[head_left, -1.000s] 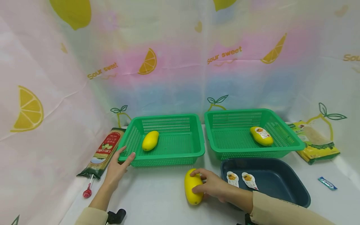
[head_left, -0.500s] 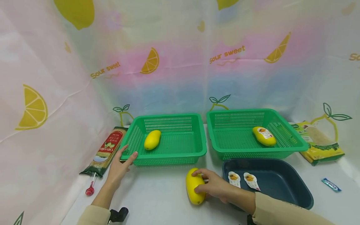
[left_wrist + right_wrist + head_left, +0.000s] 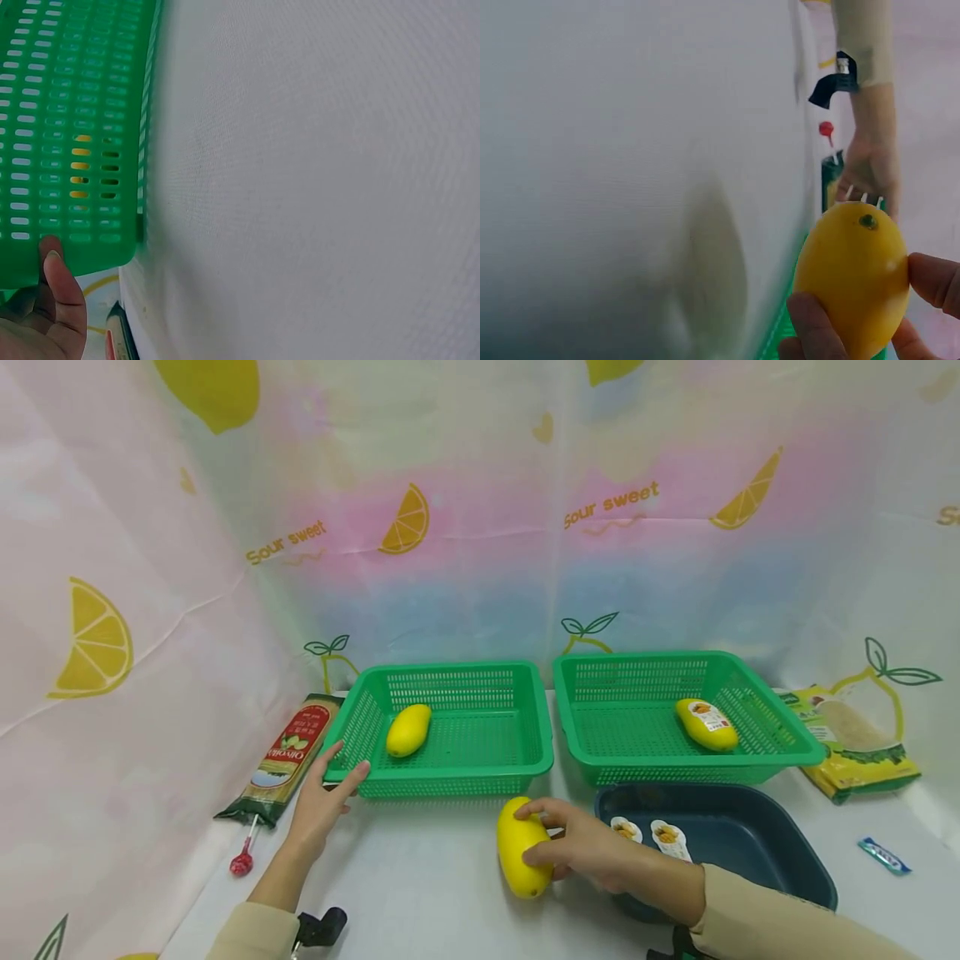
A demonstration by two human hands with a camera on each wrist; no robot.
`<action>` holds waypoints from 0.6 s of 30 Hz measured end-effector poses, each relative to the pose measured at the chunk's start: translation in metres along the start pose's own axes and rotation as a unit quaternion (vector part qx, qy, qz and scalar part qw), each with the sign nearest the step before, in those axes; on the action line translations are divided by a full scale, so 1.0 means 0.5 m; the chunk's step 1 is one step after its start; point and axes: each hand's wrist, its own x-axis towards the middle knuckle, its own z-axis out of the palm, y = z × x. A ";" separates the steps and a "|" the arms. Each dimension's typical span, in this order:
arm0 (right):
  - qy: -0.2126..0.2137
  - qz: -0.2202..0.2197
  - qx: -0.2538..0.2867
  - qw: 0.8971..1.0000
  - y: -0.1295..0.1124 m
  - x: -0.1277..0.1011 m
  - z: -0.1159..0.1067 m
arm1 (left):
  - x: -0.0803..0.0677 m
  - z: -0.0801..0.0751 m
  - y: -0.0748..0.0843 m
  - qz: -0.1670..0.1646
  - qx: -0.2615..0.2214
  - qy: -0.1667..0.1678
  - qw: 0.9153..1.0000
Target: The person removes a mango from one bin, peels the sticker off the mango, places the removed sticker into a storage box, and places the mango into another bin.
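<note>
My right hand (image 3: 592, 852) holds a yellow mango (image 3: 521, 852) between thumb and fingers. In the right wrist view this mango (image 3: 851, 281) hangs above the white tabletop, its shadow apart from it. My left hand (image 3: 318, 810) grips the front left corner of the left green basket (image 3: 450, 774); in the left wrist view its thumb (image 3: 66, 289) lies against the basket wall (image 3: 75, 247). Another mango (image 3: 408, 731) lies inside that basket on its left side. The right green basket (image 3: 690, 759) contains a mango bearing a label (image 3: 707, 725).
A dark blue tray (image 3: 757, 839) with two mango stickers (image 3: 670, 840) sits beside my right forearm. An olive-printed packet (image 3: 292, 747) and a red lollipop (image 3: 242, 862) lie at left. A yellow-green bag (image 3: 862, 747) and a small blue wrapped candy (image 3: 884, 856) are at right.
My right hand has raised the mango slightly off the tabletop. The left hand stays on the basket corner. The whole head view has shifted a little.
</note>
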 end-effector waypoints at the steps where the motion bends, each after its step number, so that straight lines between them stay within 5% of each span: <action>1: -0.006 -0.005 0.000 1.000 -0.007 -0.005 -0.002 | 0.000 0.000 0.000 0.000 -0.001 0.000 1.000; 11: -0.062 -0.032 0.004 0.998 -0.093 -0.042 -0.024 | -0.001 0.001 0.000 -0.004 -0.002 0.000 1.000; 18: -0.037 -0.032 0.011 0.999 -0.136 -0.028 -0.051 | 0.000 0.002 0.001 -0.009 -0.005 -0.001 1.000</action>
